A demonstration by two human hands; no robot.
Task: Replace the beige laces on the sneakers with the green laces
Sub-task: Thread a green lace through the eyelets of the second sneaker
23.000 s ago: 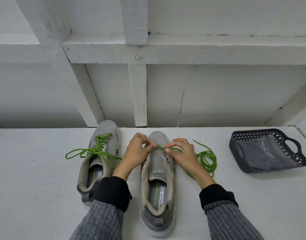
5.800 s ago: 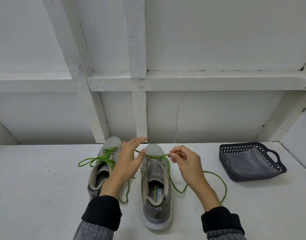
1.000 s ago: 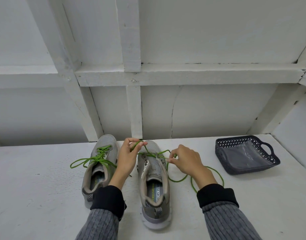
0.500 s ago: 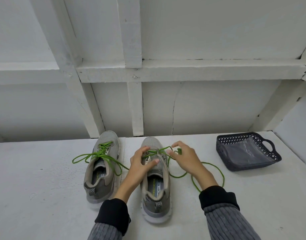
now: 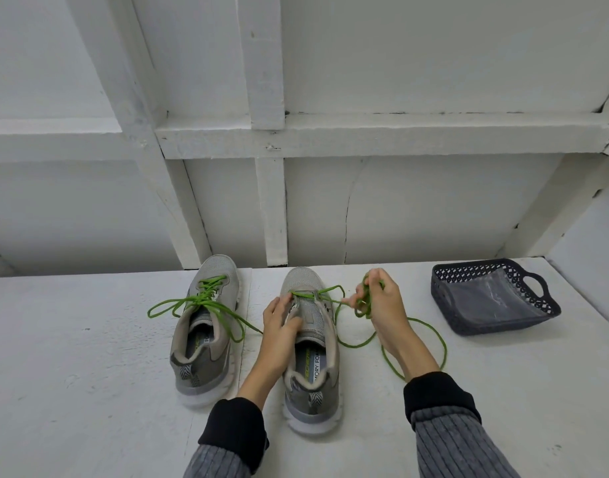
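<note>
Setting: a bare, white-painted indoor work nook; whether home or workshop cannot be told.
Walls: plain white panels (image 5: pixel 434 201) framed by painted timber studs and a cross rail (image 5: pixel 382 134), with chipped paint at the joints.
Work surface: white-painted bench (image 5: pixel 72 374) with a rough, speckled finish.
Furnishing: one dark perforated plastic basket (image 5: pixel 492 294) holding a clear bag, at the right.

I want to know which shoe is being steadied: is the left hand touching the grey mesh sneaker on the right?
Touching. The head view shows the left hand resting on the right grey mesh sneaker, fingers over its tongue and eyelets.
</note>
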